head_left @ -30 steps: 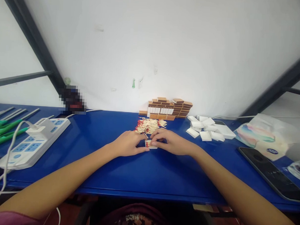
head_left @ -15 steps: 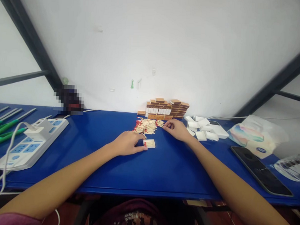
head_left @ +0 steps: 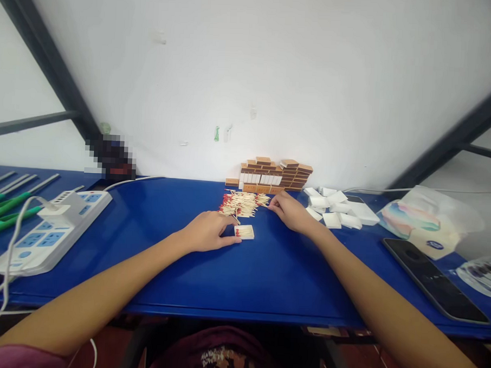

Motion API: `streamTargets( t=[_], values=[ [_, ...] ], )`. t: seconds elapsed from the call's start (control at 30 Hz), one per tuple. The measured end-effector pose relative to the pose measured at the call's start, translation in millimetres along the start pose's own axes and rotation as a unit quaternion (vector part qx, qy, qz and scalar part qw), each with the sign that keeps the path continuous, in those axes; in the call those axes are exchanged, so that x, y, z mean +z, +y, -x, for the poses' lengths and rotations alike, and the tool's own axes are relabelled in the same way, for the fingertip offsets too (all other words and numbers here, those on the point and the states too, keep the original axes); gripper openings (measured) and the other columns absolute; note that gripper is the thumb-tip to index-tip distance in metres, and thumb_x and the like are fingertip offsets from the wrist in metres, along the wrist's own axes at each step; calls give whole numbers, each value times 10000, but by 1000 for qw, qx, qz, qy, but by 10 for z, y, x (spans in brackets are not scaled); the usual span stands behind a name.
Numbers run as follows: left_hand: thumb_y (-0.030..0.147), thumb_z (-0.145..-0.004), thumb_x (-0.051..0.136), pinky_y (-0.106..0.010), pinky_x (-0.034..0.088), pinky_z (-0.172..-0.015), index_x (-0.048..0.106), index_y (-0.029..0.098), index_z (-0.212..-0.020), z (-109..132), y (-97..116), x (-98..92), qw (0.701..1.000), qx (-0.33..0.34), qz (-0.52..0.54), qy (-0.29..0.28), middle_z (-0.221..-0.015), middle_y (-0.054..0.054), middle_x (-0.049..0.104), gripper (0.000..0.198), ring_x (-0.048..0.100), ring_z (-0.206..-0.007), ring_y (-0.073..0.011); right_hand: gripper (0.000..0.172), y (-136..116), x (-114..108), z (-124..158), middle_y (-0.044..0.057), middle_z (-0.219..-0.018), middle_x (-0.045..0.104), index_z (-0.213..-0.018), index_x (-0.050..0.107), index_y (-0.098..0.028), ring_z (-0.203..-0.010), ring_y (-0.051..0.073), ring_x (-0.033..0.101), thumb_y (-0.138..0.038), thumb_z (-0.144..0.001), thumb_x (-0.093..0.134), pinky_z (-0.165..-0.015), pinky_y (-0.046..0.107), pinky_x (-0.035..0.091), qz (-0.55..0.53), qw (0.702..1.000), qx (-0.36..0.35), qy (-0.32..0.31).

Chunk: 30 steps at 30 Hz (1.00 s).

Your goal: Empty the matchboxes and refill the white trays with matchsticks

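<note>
A small white matchbox tray holding several red-headed matches lies on the blue table. My left hand steadies the tray's left end, thumb at its near corner and forefinger at the far one. Behind the tray is a heap of loose matches, red heads mostly to the left. At the heap's right edge my right hand is closed in a pinch on match ends; how many it grips cannot be made out.
Stacked brown matchboxes stand against the wall. White empty trays lie to the right, near a tissue pack and a black phone. On the left are a power strip and green-handled tools.
Both hands keep nearly the same places. The right fingers have closed slightly at the heap's right edge. The whole view has shifted a little.
</note>
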<state>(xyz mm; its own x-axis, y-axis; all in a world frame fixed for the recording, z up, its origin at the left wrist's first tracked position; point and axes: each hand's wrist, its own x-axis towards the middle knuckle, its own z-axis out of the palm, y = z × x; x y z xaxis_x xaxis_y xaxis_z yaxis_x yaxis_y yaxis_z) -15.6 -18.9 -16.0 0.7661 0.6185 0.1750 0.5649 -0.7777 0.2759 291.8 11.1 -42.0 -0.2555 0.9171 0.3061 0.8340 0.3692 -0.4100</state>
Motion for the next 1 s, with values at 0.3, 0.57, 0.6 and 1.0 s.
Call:
streamTargets(
  t=[0.3,0.57,0.6,1.0],
  values=[
    [567,-943,626,-270,370,-595,716,213,-1153,9,-9,30,1000,-9,-12,16,-696,-4,676,421,618,-617,-171,97,-650,-139,221,86,-1019,595,-928,592,-207,-887,223,590,-243,-1001,539,-792,341,469,-30,992,-115,-38],
    [588,-944,615,-262,350,-577,725,203,-1087,2,-11,13,1000,-4,1,10,-683,4,659,426,604,-605,-157,84,-845,54,304,80,-1029,593,-958,594,-185,-869,200,594,-195,-1026,545,-750,313,449,47,985,-131,-99],
    [585,-947,614,-262,351,-578,724,206,-1100,4,-13,17,1000,-2,2,10,-683,6,658,424,605,-606,-157,90,-841,46,301,81,-1034,590,-957,593,-182,-868,198,592,-196,-1029,541,-746,309,445,55,985,-129,-99],
    [548,-949,622,-267,372,-590,713,203,-1109,2,-7,34,1000,1,-3,15,-677,11,647,391,604,-601,-154,120,-843,52,304,81,-1020,583,-964,626,-179,-833,185,579,-184,-1031,526,-715,290,431,90,979,-166,-80]
  ],
)
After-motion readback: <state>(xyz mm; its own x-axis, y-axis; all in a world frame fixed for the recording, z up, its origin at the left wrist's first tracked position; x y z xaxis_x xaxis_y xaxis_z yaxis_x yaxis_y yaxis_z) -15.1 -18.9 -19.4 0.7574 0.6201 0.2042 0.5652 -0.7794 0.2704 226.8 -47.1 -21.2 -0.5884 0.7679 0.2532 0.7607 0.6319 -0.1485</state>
